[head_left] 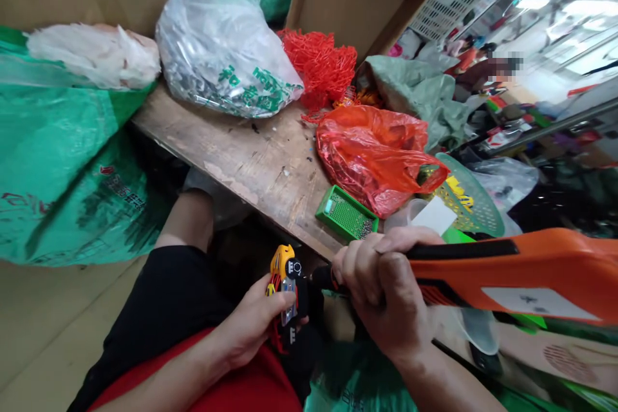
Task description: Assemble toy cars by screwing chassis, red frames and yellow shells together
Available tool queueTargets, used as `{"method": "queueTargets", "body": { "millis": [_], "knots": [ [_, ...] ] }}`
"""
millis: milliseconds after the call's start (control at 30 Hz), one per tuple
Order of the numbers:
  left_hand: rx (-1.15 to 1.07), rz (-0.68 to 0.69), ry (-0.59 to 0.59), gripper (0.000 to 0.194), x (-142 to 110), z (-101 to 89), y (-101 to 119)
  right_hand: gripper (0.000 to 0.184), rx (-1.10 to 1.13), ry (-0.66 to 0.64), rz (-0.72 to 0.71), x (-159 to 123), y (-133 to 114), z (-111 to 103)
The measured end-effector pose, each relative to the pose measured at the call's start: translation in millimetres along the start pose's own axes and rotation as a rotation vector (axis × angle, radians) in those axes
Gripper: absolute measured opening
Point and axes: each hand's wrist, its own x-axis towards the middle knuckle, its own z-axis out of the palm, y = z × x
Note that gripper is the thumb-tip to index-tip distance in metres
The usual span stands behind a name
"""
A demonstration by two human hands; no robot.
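Left hand (255,315) is gripping a toy vehicle (280,262) of glossy yellow, red and black plastic, its fingers wrapping the body and the thumb pressing across the side. The toy is sitting above the person's lap, just off the near edge of the desk (261,161); its long axis is running roughly up and down the view, tilting slightly, with the yellow end pointing up toward the desk and a dark face turning right. Right hand (386,290) is clasping the narrow black front of an orange power tool (555,257), fingers curling fully around it; the smooth, bulky casing is extending off to the right, and its dark tip is pointing left at the toy. Whether tip and toy are touching, cannot tell. The desk is showing worn, scuffed wood. Near its edge a rectangular green plastic tray (333,224) is holding a perforated plate, with small metallic pieces gathering at the right end. Behind it a thin, crinkled red plastic bag (367,141) is slumping, its contents hard to make out. A round, perforated green basket (485,206) is holding yellow pieces (458,192). Farther back, a cloudy plastic bag (226,32) with green print is bulging with silvery contents, and tangled red netting (318,67) is lying beside it.
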Motion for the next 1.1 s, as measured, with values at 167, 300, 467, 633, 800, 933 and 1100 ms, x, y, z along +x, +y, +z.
{"method": "queueTargets", "body": {
  "millis": [167, 300, 467, 633, 800, 933, 1100],
  "knots": [
    [0.016, 0.033, -0.010, 0.045, -0.4, -0.2, 0.4, 0.010, 0.066, -0.024, 0.026, -7.2, 6.6, 5.1],
    [0.015, 0.043, -0.023, 0.042, -0.4, 0.1, 0.3, 0.010, 0.084, -0.017, 0.026, -7.7, 11.1, 8.0],
    [0.006, 0.028, -0.022, 0.043, -1.8, 2.0, 1.1, 0.013, 0.101, -0.028, 0.048, -7.9, 15.4, 8.5],
    [-0.010, 0.025, -0.012, 0.046, -3.3, 4.2, 3.2, 0.016, 0.091, -0.032, 0.063, -9.2, 17.0, 7.9],
    [-0.010, 0.013, 0.004, 0.045, -4.9, 6.1, 6.0, 0.016, 0.085, -0.032, 0.064, -11.0, 18.7, 7.3],
    [-0.015, 0.013, -0.002, 0.045, -4.0, 5.1, 4.9, 0.017, 0.080, -0.040, 0.083, -12.1, 20.8, 5.9],
    [-0.015, 0.011, -0.003, 0.045, -2.9, 3.8, 1.6, 0.012, 0.084, -0.051, 0.069, -13.2, 22.4, 6.0]
  ]
}}
